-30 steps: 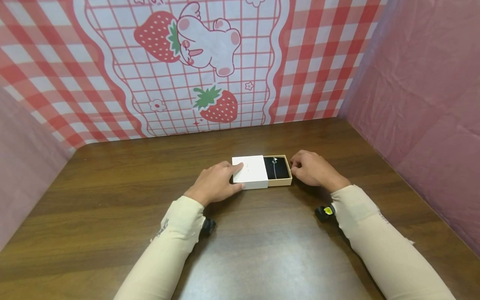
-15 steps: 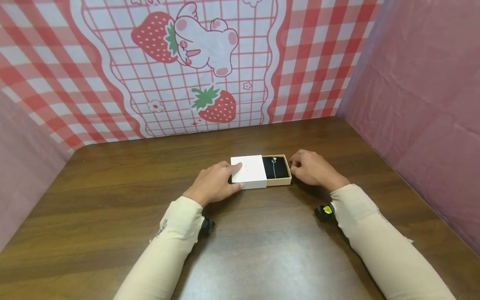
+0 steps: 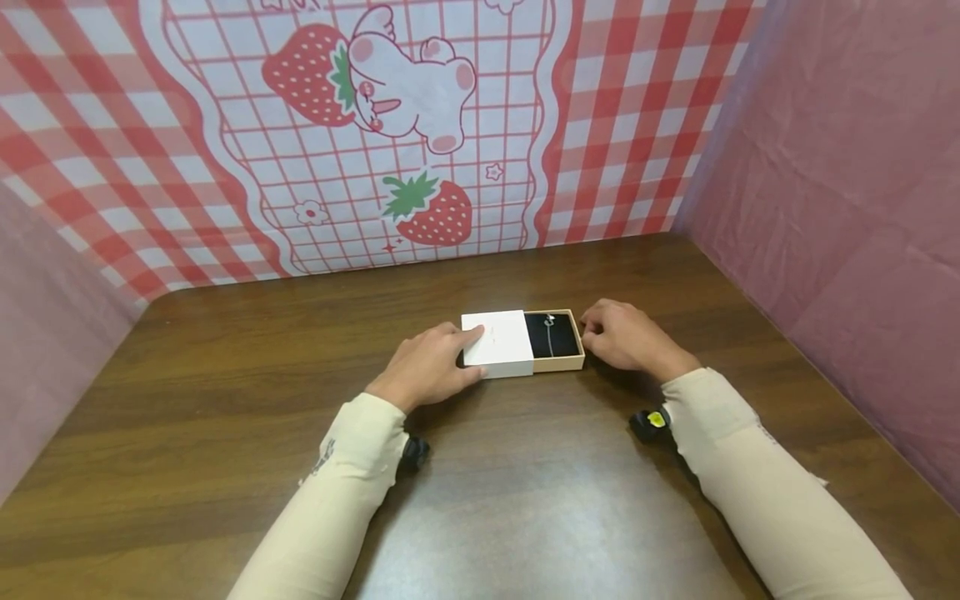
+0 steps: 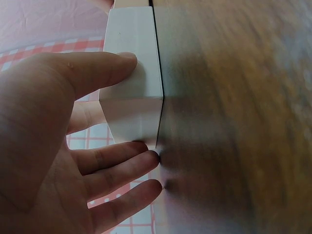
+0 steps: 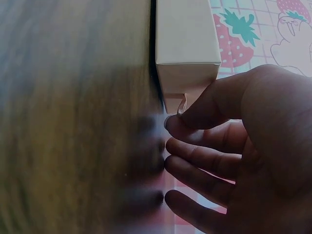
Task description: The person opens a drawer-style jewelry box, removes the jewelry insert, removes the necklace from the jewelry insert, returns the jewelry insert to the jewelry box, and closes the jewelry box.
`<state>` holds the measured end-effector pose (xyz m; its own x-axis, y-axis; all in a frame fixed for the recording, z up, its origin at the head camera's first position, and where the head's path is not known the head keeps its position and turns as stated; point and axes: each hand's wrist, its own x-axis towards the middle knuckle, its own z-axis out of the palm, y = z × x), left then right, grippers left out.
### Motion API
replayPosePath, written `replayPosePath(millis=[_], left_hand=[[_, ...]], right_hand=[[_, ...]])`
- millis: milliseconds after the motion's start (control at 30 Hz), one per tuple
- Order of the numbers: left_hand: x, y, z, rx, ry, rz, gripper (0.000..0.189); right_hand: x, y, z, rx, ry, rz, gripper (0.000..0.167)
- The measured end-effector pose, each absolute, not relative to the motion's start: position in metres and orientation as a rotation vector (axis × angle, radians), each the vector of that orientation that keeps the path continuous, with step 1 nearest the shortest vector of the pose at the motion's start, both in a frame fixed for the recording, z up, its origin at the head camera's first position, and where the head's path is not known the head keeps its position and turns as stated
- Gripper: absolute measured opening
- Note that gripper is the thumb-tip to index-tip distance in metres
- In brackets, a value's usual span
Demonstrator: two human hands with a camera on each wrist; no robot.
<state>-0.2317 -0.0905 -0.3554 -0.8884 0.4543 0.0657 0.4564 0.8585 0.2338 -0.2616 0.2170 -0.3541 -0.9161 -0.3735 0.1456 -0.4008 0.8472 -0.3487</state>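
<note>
A white box sleeve [image 3: 508, 346] lies on the table, with a cream inner tray [image 3: 561, 364] slid partly out of its right end. Inside the tray, a thin silver chain with a small charm [image 3: 549, 322] rests on a black pad [image 3: 567, 342]. My left hand [image 3: 429, 367] grips the sleeve's left part, the thumb against its near side and the index finger on top. At the tray's right end my right hand [image 3: 626, 337] pinches a small ribbon pull loop [image 5: 182, 103] between thumb and index finger. The other right fingers are spread near the tabletop.
The brown wooden table [image 3: 480, 483] reaches back to a red-and-white checked cloth [image 3: 622, 125] printed with strawberries. Pink cloth [image 3: 847, 192] hangs along the right side, and more at the left. Each wrist carries a black camera [image 3: 647, 425].
The head view has shifted slightly. The tray stands a hair further out of the sleeve; both hands keep the same hold.
</note>
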Motion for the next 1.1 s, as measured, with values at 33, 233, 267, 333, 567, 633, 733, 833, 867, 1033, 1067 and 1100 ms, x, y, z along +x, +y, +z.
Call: replayPosePath(millis=[33, 233, 267, 333, 567, 633, 733, 833, 867, 1033, 1067, 1100], left_hand=[[-0.2318, -0.0907, -0.3556, -0.739, -3.022, -0.383, 0.066], [-0.2313, -0.0907, -0.3549, -0.735, -3.031, -0.386, 0.066], [-0.2312, -0.0906, -0.3549, -0.735, -3.031, -0.386, 0.066], [-0.2310, -0.0905, -0.3547, -0.732, -3.030, -0.386, 0.066], [-0.2309, -0.0909, -0.3551, -0.737, -3.025, -0.392, 0.066], [-0.2312, -0.0911, -0.3553, -0.736, -3.025, -0.393, 0.066], [-0.2312, -0.0914, -0.3549, -0.732, -3.029, -0.390, 0.066], [-0.2312, -0.0917, -0.3545, -0.736, -3.029, -0.383, 0.067], [-0.2312, -0.0916, -0.3544, -0.739, -3.028, -0.382, 0.067], [-0.2311, -0.0909, -0.3541, -0.746, -3.026, -0.388, 0.066], [-0.2313, -0.0908, -0.3543, -0.746, -3.027, -0.387, 0.066], [-0.2312, -0.0908, -0.3544, -0.745, -3.027, -0.387, 0.066]], right_hand=[[-0.2617, 0.2168, -0.3539, 0.623, -2.947, 0.581, 0.011], [-0.2611, 0.2171, -0.3530, 0.622, -2.954, 0.582, 0.011], [-0.2609, 0.2171, -0.3531, 0.618, -2.957, 0.585, 0.012], [-0.2606, 0.2171, -0.3529, 0.614, -2.961, 0.589, 0.012], [-0.2610, 0.2179, -0.3543, 0.619, -2.948, 0.585, 0.012], [-0.2611, 0.2180, -0.3547, 0.624, -2.941, 0.587, 0.012], [-0.2613, 0.2179, -0.3547, 0.628, -2.936, 0.593, 0.012], [-0.2614, 0.2179, -0.3546, 0.628, -2.933, 0.599, 0.012], [-0.2612, 0.2179, -0.3544, 0.626, -2.933, 0.602, 0.012], [-0.2600, 0.2192, -0.3540, 0.624, -2.939, 0.613, 0.012], [-0.2599, 0.2196, -0.3540, 0.625, -2.940, 0.618, 0.012], [-0.2596, 0.2200, -0.3540, 0.624, -2.941, 0.621, 0.011]])
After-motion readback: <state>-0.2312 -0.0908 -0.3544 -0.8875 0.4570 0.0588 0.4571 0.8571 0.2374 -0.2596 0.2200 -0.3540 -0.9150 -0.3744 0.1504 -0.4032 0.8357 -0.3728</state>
